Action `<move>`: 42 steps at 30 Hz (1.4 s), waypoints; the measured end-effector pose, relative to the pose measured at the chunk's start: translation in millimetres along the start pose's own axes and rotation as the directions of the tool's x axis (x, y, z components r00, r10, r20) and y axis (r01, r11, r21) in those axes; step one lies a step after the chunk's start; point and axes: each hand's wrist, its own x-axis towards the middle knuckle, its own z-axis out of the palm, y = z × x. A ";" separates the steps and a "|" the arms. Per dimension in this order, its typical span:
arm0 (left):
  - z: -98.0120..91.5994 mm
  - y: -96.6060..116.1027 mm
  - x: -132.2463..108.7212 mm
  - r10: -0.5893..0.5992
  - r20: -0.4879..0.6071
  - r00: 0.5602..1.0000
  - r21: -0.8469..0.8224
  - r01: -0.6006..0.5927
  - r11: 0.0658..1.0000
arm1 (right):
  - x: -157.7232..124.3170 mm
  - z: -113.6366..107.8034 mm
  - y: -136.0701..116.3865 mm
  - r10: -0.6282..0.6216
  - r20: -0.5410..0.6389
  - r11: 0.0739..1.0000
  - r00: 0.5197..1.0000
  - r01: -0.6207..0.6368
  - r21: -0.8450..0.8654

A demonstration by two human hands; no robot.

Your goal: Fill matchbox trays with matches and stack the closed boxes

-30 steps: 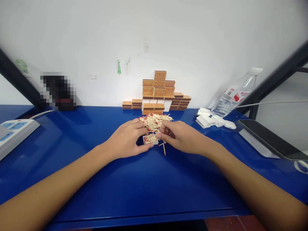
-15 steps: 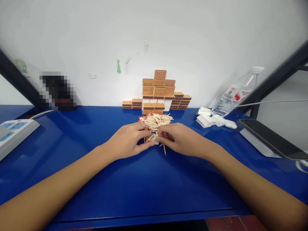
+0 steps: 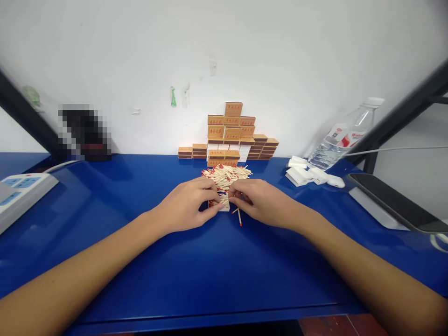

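A small white matchbox tray (image 3: 224,209) holding matches sits on the blue table between my hands. My left hand (image 3: 185,203) grips it from the left, thumb at the front and fingers curled over the far side. At the tray's right end, my right hand (image 3: 257,198) has its thumb and forefinger drawn together; whatever is between them is too small to make out. Directly behind the tray lies a heap of red-tipped matches (image 3: 229,176). Loose matches (image 3: 240,217) lie on the table below my right fingers.
Stacked matchboxes (image 3: 231,133) stand against the wall behind the heap. To the right are white folded pieces (image 3: 299,176), a leaning water bottle (image 3: 336,137) and a phone (image 3: 399,200). A power strip (image 3: 26,193) lies at the left edge of the blue table (image 3: 217,275).
The tray has shifted slightly left and its front right corner shows more. My right fingertips have moved a little left and up, and my left thumb slightly left.
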 end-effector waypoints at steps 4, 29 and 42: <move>1.2 -0.7 0.4 -0.030 -0.021 0.999 -0.048 0.029 0.998 | 0.4 1.3 -0.6 -0.027 -0.025 1.000 0.999 0.026 -0.009; -3.1 2.2 1.8 -0.034 -0.027 0.999 0.109 0.037 0.993 | 3.0 9.8 2.3 -0.035 -0.069 0.999 0.997 0.036 0.014; -1.3 2.8 2.5 -0.006 0.054 0.999 0.190 -0.005 0.982 | 3.0 15.6 -3.4 -0.107 -0.135 0.991 0.985 0.116 0.066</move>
